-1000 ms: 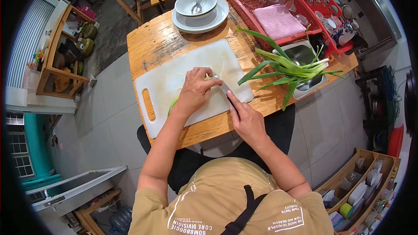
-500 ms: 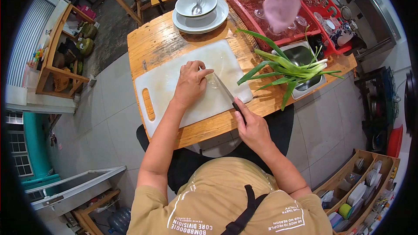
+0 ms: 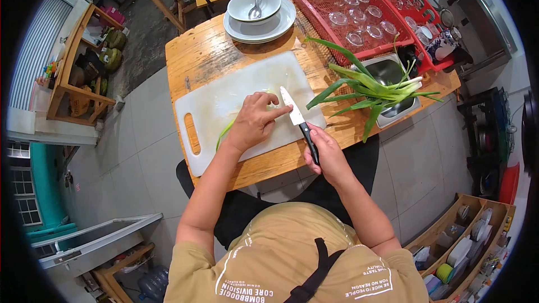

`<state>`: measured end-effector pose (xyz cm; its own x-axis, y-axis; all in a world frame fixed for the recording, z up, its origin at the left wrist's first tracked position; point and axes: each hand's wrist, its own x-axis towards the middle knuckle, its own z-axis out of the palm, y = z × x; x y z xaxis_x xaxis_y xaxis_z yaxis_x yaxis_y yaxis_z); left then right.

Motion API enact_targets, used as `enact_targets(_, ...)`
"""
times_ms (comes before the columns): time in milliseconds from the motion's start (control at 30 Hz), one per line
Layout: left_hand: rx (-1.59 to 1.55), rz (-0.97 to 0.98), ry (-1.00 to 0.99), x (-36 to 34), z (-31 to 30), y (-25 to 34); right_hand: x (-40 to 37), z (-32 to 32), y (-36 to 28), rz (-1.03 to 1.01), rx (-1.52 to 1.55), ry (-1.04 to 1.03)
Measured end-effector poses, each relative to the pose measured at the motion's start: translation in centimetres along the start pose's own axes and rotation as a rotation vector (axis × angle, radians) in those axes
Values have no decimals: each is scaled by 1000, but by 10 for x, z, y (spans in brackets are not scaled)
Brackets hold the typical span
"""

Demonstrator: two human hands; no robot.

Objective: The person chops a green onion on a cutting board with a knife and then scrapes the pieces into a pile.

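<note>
A white cutting board (image 3: pixel 205 101) lies on the wooden table. Palm down over its middle, my left hand (image 3: pixel 259 120) has its fingers curled over a green spring onion leaf (image 3: pixel 224 133), which shows beside the wrist. The thumb stretches out to the knife's blade; the leaf's part under the palm is hidden. My right hand (image 3: pixel 330 157) grips the black handle of a kitchen knife (image 3: pixel 295 113), its blade angled up and left above the board. Right of the board, a bunch of spring onions (image 3: pixel 370 90) rests across a metal container (image 3: pixel 387 70).
A bowl with spoons (image 3: pixel 254 7) sits on stacked plates (image 3: pixel 260 33) at the table's back. A red basket (image 3: pixel 317 14) of upturned glasses stands back right, beside another red basket (image 3: pixel 429 59) with cups. The table edge (image 3: pixel 269 169) runs close before my body.
The knife has drawn back slightly and its blade now turns its flat face up. My left hand moved right and nearer me. Another person's hand with a pink cloth has left the glasses.
</note>
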<state>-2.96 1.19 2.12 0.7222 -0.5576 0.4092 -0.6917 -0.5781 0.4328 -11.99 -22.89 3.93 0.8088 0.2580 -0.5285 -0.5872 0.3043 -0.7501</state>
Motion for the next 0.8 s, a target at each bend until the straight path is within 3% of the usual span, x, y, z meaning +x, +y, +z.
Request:
enact_targets(267, 155, -168, -3, 5, 6, -13, -6, 0, 5, -19, -93, 19)
enact_targets(667, 55, -271, 116, 14, 5, -15, -22, -2, 3, -82, -347, 92)
enact_targets(800, 50, -208, 157, 15, 8, -16, -21, 0, 1, -94, -398, 106)
